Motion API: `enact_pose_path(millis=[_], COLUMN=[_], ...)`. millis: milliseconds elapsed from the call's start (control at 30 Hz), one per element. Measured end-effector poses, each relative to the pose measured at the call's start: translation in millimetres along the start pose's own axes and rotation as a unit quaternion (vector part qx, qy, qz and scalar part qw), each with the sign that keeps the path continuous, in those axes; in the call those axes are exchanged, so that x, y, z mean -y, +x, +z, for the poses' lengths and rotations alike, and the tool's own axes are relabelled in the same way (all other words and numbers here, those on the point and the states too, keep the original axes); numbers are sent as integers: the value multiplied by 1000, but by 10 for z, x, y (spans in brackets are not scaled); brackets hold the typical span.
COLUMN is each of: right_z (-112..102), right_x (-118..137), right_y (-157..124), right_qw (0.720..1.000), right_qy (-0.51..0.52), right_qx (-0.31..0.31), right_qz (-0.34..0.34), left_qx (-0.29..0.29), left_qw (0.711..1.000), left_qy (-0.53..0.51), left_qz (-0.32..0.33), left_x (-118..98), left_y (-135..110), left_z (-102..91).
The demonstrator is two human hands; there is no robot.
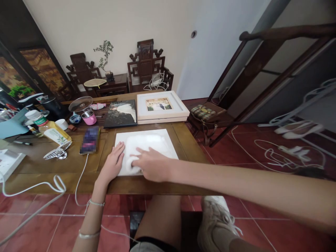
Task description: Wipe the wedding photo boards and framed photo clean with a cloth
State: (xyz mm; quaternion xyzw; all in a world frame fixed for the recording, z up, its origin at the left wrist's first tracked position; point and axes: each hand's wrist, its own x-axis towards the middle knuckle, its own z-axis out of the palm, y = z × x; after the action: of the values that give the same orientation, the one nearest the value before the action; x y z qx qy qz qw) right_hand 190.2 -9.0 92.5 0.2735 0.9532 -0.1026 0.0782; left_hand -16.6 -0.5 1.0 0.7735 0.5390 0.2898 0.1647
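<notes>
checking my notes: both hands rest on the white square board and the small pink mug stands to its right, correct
No: the head view shows the small pink mug to the left of the white square board. Left hand and right hand do rest on it.

no text is legible; the bottle label (42,121) is too small.

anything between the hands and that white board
The left hand lies flat on the white board at its left edge, nothing between. Under the right hand sits only a white cloth, pressed on the board.
</notes>
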Motion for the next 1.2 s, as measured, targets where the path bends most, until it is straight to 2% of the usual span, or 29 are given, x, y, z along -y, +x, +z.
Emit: enact_pose_path(millis=[167,300,400,467,700,800,933,1100,1200], right_z=[-66,-86,-81,-71,36,68,32,-3,40], right_x=[-508,-703,-681,-578,140,323,190,-234,-350], right_y=[392,595,573,466,-123,-242,-163,150,361], right_qw=[999,998,998,998,998,998,998,999,995], right_qy=[-19,-18,-24,-28,-1,19,38,11,-26], right_qx=[-31,-51,-57,-51,-11,4,-5,-36,-75], right_qz=[17,34,30,14,-60,-67,-40,27,65], left_qx=[-5,-12,-14,-14,-1,4,5,-6,-15], left_qw=[1000,1000,1000,1000,1000,1000,1000,1000,999], left_qy=[-1,5,3,0,-1,0,1,-13,-35], left_qz=[6,4,3,2,5,7,3,-8,-23], left_x=[-3,2,-4,-14,-16,0,4,-24,-71], left_y=[-7,-1,6,8,-2,-8,-6,-1,-17], left_z=[0,-5,-8,-10,-23,-24,-12,-5,-27])
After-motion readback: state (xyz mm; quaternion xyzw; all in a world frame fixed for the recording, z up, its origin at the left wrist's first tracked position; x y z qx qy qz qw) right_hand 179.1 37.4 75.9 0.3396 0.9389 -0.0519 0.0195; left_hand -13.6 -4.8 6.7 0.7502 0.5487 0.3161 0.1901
